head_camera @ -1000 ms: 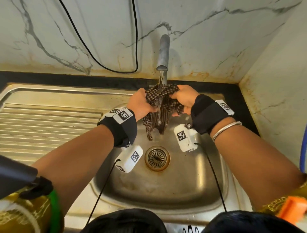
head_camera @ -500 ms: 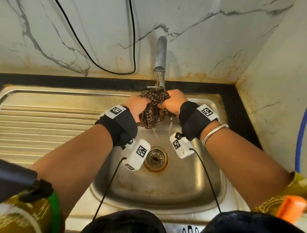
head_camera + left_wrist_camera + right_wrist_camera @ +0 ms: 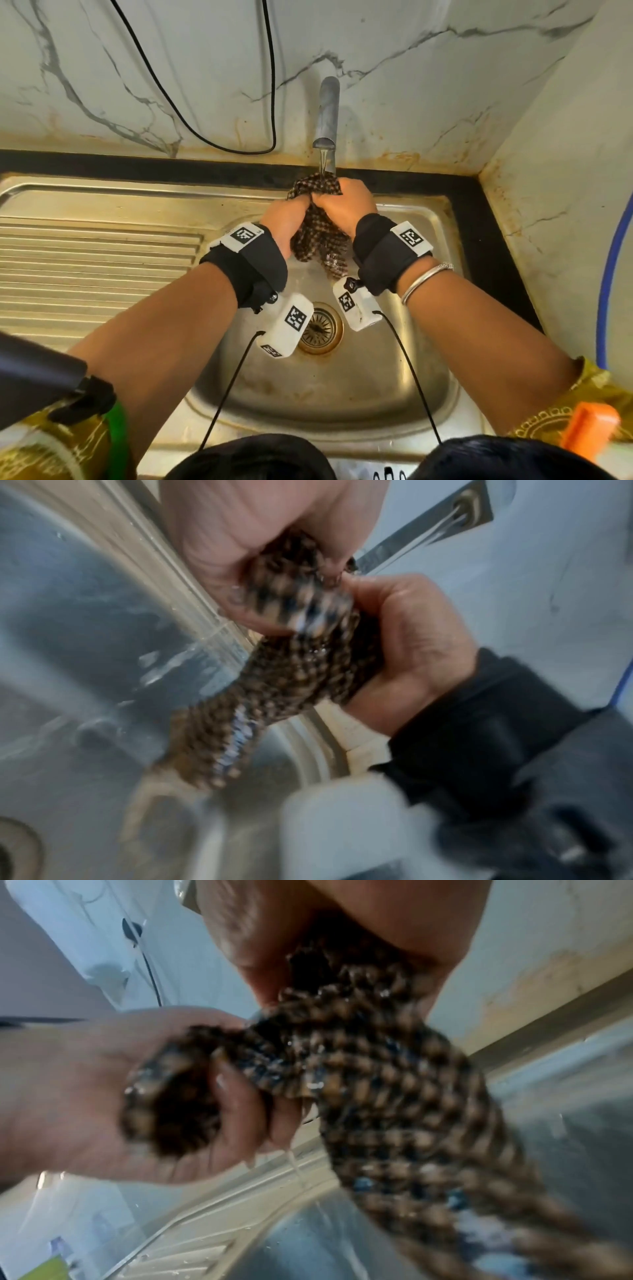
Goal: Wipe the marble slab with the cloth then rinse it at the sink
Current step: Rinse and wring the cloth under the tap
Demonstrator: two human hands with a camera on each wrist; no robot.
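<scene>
Stained marble wall (image 3: 411, 102), steel sink (image 3: 342, 394) below. Checked cloth (image 3: 317, 236) bunched under running tap (image 3: 327, 116), over basin. Wrist views only: water dripping from cloth (image 3: 394, 1096), fingers (image 3: 236, 1096) curled into folds. Both blurred; cloth's lower end smeared. Left hand (image 3: 286, 219) and right hand (image 3: 346, 205) knuckle to knuckle, both clenched on cloth.

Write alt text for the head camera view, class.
Both hands, left hand and right hand, grip a checked cloth under the running tap over a steel sink. A marble wall stands behind.
</scene>
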